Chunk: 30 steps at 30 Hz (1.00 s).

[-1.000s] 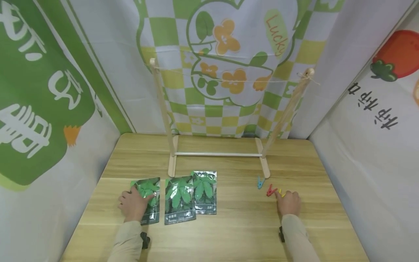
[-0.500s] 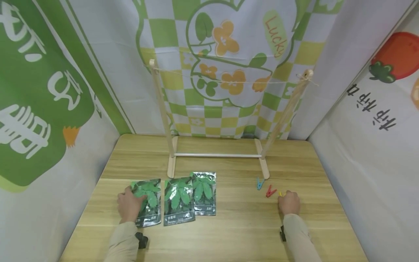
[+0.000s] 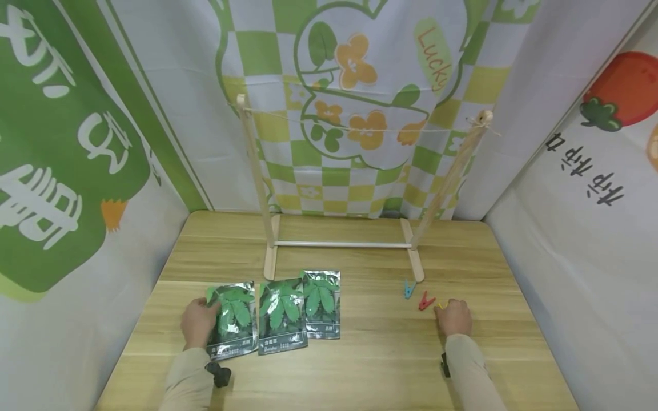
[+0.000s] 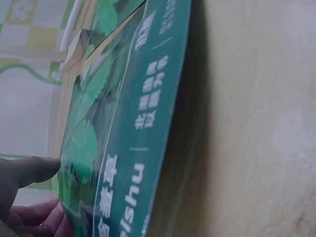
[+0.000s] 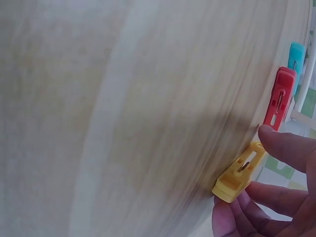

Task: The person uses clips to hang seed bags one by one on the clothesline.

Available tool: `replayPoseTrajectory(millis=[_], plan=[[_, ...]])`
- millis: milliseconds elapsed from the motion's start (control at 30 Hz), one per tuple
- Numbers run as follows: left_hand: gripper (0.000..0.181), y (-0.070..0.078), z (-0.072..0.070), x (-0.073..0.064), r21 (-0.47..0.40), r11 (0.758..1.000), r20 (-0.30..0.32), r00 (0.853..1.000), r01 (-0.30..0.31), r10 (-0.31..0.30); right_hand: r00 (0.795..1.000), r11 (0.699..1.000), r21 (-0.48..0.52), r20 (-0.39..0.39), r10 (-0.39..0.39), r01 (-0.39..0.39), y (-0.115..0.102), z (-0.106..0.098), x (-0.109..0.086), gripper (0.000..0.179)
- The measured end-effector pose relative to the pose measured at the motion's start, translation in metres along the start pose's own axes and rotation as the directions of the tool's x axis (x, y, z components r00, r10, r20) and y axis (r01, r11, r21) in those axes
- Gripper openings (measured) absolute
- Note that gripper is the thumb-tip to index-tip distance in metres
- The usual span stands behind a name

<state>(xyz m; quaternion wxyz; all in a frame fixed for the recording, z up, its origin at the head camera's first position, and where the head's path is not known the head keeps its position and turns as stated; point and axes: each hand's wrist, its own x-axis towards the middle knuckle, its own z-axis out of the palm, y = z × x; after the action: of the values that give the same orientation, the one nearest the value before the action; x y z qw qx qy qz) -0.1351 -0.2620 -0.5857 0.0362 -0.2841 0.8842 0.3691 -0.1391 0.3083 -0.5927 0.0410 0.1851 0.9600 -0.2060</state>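
Note:
Three green seed packets with leaf pictures lie on the table in the head view: a left packet (image 3: 233, 319), a middle packet (image 3: 281, 317) and a right packet (image 3: 321, 305). My left hand (image 3: 199, 322) pinches the left packet's left edge. In the left wrist view that packet's front edge (image 4: 148, 123) stands slightly off the wood, casting a shadow. On the other side, my right hand (image 3: 454, 318) holds a yellow clothespin (image 5: 239, 173) between thumb and fingers; the head view mostly hides it. Beyond it lie a red clothespin (image 3: 425, 301) and a blue clothespin (image 3: 408, 289).
A wooden stand stands at the back, with a left post (image 3: 255, 171), a right post (image 3: 449, 177) and a low white crossbar (image 3: 341, 244). A thin string (image 3: 390, 130) runs between the post tops. Printed curtains surround the wooden table (image 3: 370, 371).
The left packet has shifted a little right, against the middle one. My left hand has drawn back to its left edge, the thumb sliding off the picture. The right hand has barely moved.

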Motion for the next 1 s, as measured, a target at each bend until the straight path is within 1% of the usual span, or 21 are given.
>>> replayPoseTrajectory(millis=[67, 133, 200, 300, 433, 633, 700, 767, 900, 967, 1000], plan=[[0.051, -0.002, 0.000, 0.002, -0.044, 0.998, -0.001, 0.999, 0.036, -0.036, 1.000, 1.000, 0.011, 0.005, 0.002, -0.002, 0.000, -0.001, 0.000, 0.049], [0.049, -0.004, 0.000, 0.003, -0.099, 0.991, 0.010, 0.996, 0.085, -0.084, 1.000, 1.000, 0.019, 0.007, 0.001, -0.001, 0.000, -0.001, 0.000, 0.048], [0.046, -0.004, 0.000, 0.003, -0.153, 0.980, 0.018, 0.992, 0.129, -0.127, 1.000, 1.000, 0.020, 0.009, -0.001, 0.001, 0.000, -0.001, 0.000, 0.046], [0.043, -0.005, 0.000, 0.004, -0.209, 0.963, 0.024, 0.985, 0.170, -0.168, 1.000, 1.000, 0.011, 0.006, -0.009, 0.008, 0.000, -0.002, 0.001, 0.042], [0.042, -0.006, 0.001, 0.006, -0.265, 0.943, 0.036, 0.980, 0.199, -0.196, 1.000, 1.000, 0.019, 0.004, -0.007, 0.007, 0.001, -0.002, 0.002, 0.041], [0.046, -0.008, -0.005, 0.008, -0.380, 0.891, 0.123, 0.968, 0.249, -0.218, 0.999, 0.995, 0.097, 0.027, 0.020, -0.023, 0.000, -0.008, 0.000, 0.045], [0.047, -0.008, -0.009, 0.009, -0.402, 0.879, 0.142, 0.966, 0.257, -0.217, 0.999, 0.991, 0.131, 0.037, 0.030, -0.035, 0.000, -0.011, -0.001, 0.048], [0.047, -0.006, -0.012, 0.009, -0.418, 0.872, 0.146, 0.966, 0.256, -0.214, 0.999, 0.988, 0.149, 0.044, 0.033, -0.039, -0.001, -0.013, -0.001, 0.049], [0.048, -0.003, -0.019, 0.010, -0.466, 0.844, 0.142, 0.964, 0.265, -0.224, 0.998, 0.982, 0.181, 0.057, 0.037, -0.047, -0.004, -0.018, 0.000, 0.049], [0.048, -0.001, -0.022, 0.010, -0.486, 0.829, 0.147, 0.961, 0.275, -0.233, 0.998, 0.981, 0.189, 0.049, 0.037, -0.046, -0.005, -0.021, 0.000, 0.048], [0.048, 0.000, -0.024, 0.011, -0.488, 0.829, 0.146, 0.961, 0.275, -0.233, 0.999, 0.981, 0.187, 0.042, 0.034, -0.041, -0.006, -0.022, 0.001, 0.047]])
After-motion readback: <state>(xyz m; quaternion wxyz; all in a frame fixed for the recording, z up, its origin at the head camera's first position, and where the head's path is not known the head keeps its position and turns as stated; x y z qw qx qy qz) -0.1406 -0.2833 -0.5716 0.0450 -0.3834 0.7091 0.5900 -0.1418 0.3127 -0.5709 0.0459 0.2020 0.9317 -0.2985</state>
